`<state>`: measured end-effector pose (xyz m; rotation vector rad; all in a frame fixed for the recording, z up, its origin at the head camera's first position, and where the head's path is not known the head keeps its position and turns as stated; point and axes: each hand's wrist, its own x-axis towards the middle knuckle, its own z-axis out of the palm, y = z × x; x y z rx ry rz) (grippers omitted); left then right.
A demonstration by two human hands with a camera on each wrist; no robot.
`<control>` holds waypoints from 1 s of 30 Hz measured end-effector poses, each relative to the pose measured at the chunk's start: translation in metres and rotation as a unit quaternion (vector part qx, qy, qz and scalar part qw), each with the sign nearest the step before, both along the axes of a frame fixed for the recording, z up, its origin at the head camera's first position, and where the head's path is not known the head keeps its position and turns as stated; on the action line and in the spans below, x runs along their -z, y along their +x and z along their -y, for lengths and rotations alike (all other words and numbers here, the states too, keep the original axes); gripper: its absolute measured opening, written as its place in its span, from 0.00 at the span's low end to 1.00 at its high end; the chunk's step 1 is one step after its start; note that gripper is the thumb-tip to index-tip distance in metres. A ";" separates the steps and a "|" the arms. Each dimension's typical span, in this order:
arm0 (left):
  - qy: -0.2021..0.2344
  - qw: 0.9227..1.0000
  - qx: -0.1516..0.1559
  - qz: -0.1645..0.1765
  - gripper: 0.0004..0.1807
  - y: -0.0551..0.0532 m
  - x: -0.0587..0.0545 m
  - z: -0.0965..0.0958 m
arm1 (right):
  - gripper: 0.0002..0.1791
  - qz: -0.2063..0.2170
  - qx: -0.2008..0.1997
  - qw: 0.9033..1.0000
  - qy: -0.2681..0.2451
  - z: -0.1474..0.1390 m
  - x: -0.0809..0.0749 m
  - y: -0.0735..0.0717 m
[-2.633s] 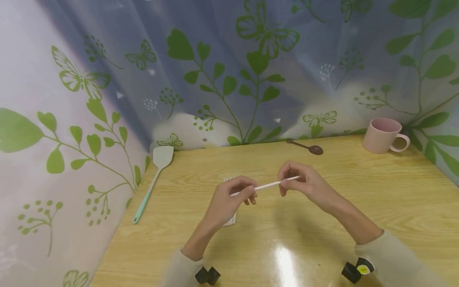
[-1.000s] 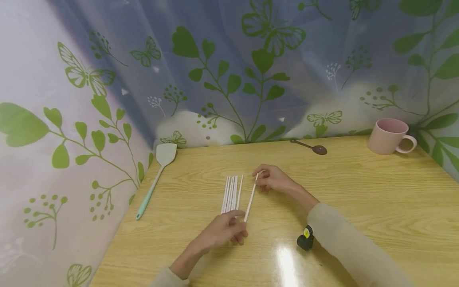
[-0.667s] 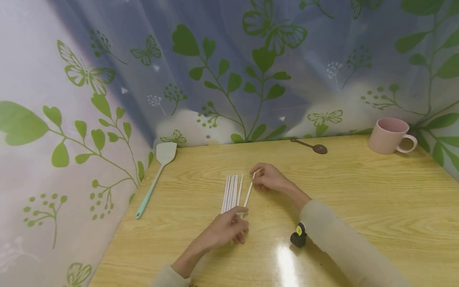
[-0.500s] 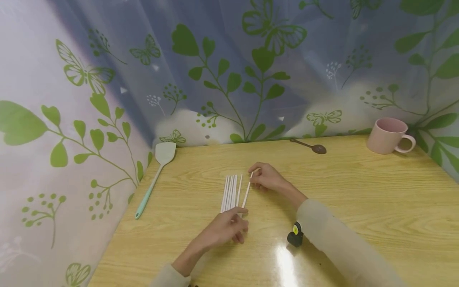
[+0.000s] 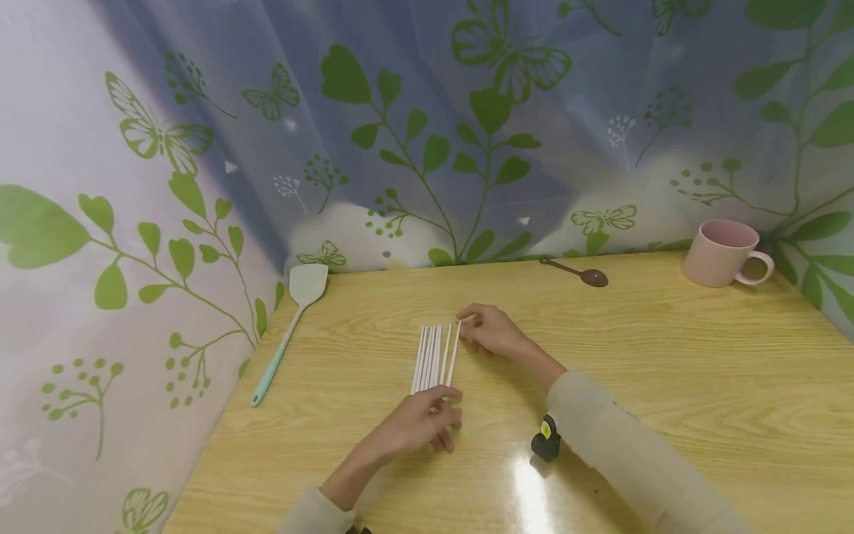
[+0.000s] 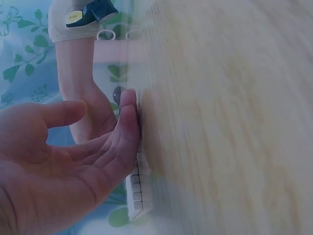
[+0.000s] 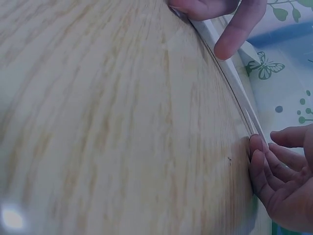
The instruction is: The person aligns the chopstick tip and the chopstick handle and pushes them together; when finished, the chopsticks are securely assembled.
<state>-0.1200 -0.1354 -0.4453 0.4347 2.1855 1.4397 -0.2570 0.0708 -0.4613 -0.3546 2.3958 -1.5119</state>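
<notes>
Several white chopsticks point(image 5: 425, 360) lie side by side on the wooden table, pointing away from me. To their right are one more chopstick point(image 5: 445, 352), a small gap apart, and the outermost chopstick point(image 5: 454, 354). My left hand point(image 5: 416, 429) rests at the near ends, which it partly hides; its fingers lie along the table with the thumb apart, as the left wrist view shows. My right hand point(image 5: 492, 331) touches the far end of the outermost chopstick from the right, fingers loosely bent. In the right wrist view, this chopstick point(image 7: 230, 73) lies along the tabletop.
A spatula point(image 5: 288, 337) with a mint handle lies at the table's left side. Near the back edge lies a dark brown spoon point(image 5: 577, 272), and a pink mug point(image 5: 719, 254) stands at the back right. A patterned curtain point(image 5: 400, 133) borders the table.
Both hands first held one chopstick in the air, then lowered it beside the row. Since then my right hand has moved its far end left, closer to the others. My left hand has barely moved lately.
</notes>
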 end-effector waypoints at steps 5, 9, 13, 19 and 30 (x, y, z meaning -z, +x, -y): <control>-0.003 1.000 -0.004 0.004 0.26 -0.001 0.000 0.000 | 0.22 0.004 -0.004 1.000 -0.012 0.001 0.000 0.001; -0.001 1.000 -0.005 0.004 0.26 0.000 -0.002 0.001 | 0.22 0.008 -0.006 1.000 -0.020 0.003 -0.001 0.003; 0.002 1.000 -0.002 0.002 0.26 0.000 -0.002 0.002 | 0.20 0.002 -0.007 1.000 -0.019 0.004 -0.002 0.005; -0.003 1.000 -0.007 -0.017 0.25 -0.003 -0.007 0.005 | 0.21 -0.003 -0.022 0.999 -0.035 -0.011 -0.004 0.010; -0.120 0.971 -0.107 -0.176 0.22 -0.026 -0.049 0.058 | 0.23 -0.063 -0.062 0.995 -0.035 -0.107 -0.028 0.040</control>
